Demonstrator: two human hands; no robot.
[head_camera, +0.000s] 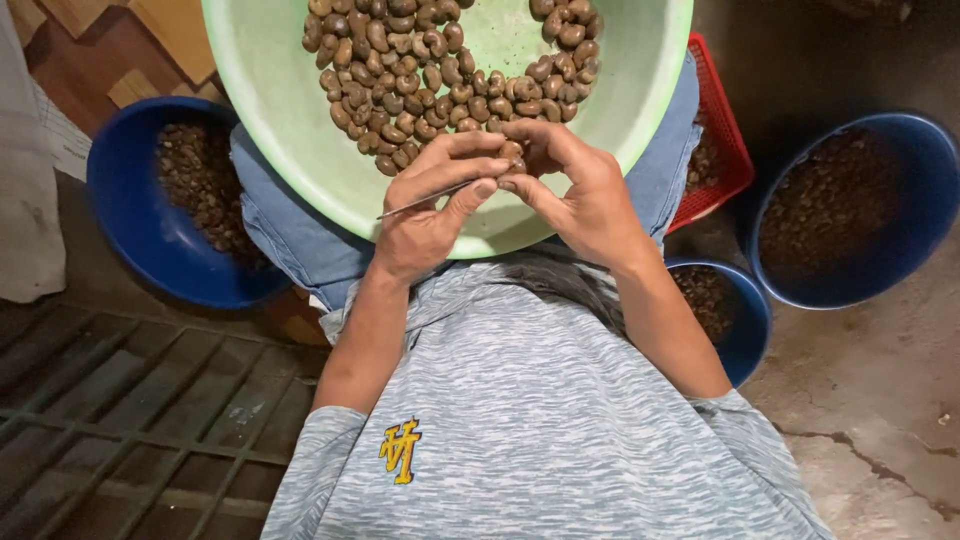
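Cashew nut (513, 152) pinched in right hand (590, 200) fingertips over pale green basin (270, 90) on lap; left hand (430, 205) closed around thin metal pick (425, 199). Best kept steady, tip levering gently under skin.

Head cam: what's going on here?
A seated person works over a pale green basin on their lap, partly filled with brown cashew nuts. The left hand holds a thin metal pick, its near end by the fingertips of both hands. The right hand pinches a single nut over the basin's near side. Around the person on the floor are three blue tubs and a red basket, all holding more brown nuts or shells.
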